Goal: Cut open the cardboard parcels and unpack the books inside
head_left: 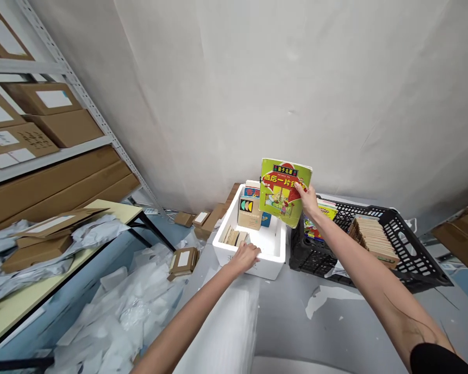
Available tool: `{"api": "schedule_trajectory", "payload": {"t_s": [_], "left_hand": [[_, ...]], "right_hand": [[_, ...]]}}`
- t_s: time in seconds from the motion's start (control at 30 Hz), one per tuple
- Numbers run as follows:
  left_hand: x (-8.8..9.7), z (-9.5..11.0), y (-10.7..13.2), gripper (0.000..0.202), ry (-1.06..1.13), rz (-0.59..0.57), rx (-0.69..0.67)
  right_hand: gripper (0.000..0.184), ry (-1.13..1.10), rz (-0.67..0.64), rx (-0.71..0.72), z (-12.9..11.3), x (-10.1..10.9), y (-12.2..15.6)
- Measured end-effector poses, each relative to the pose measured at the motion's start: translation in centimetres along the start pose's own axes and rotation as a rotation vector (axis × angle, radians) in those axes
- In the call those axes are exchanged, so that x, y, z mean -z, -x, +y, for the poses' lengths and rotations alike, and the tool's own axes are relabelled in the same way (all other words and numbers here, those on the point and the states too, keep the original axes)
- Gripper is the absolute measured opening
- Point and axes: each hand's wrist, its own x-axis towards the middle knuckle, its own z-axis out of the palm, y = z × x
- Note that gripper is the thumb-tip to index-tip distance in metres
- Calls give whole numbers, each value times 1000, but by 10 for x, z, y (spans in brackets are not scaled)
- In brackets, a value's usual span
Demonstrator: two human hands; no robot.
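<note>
My right hand point(309, 201) grips a green picture book point(271, 202) by its right edge, cover facing me. It is held up over the right side of a white foam box point(271, 267). My left hand point(245, 258) is closed over the near rim of that box, its fingertips partly hidden. Inside the box, a beige book point(250, 214) with green and orange shapes stands upright. A row of small books point(231, 236) sits in the near left corner. Beside the box stands a black plastic crate point(417, 254) holding a colourful book point(325, 213) and a stack of books point(374, 239).
Both containers rest on a grey table point(296, 322). At left, a yellowish table point(113, 205) carries cardboard and wrapping, near shelves with cardboard boxes point(64, 127). Loose white packing material point(128, 306) and small cartons point(183, 259) lie on the floor. A pale wall point(276, 93) rises behind.
</note>
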Motion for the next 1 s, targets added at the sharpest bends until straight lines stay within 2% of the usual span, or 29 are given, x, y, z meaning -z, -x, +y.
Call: {"api": "schedule_trajectory", "payload": {"t_s": [0.13, 0.23, 0.3, 0.37, 0.47, 0.57, 0.7, 0.83, 1.0], "left_hand": [[1, 14, 13, 13, -25, -41, -64], [22, 3, 4, 15, -52, -81, -109], [47, -22, -18, 16, -54, -66, -74], [73, -55, -49, 18, -81, 0, -6], [93, -100, -99, 35, -146, 92, 74], [84, -120, -136, 47, -188, 109, 58], [56, -121, -163, 53, -229, 118, 28], [43, -122, -174, 52, -257, 131, 34], [42, -127, -168, 30, -267, 88, -15]], "right_hand": [[51, -13, -2, -21, 14, 1, -3], [48, -9, -10, -35, 22, 0, -5], [47, -4, -7, -30, 26, -3, -6], [47, 0, -3, -12, 30, -6, -7], [44, 28, 8, 26, 35, -12, -9], [41, 111, 31, 88, 39, -16, -13], [39, 197, 53, 122, 43, -18, -21], [41, 209, 58, 155, 48, -21, -29], [40, 219, 63, 176, 54, -23, -34]]}}
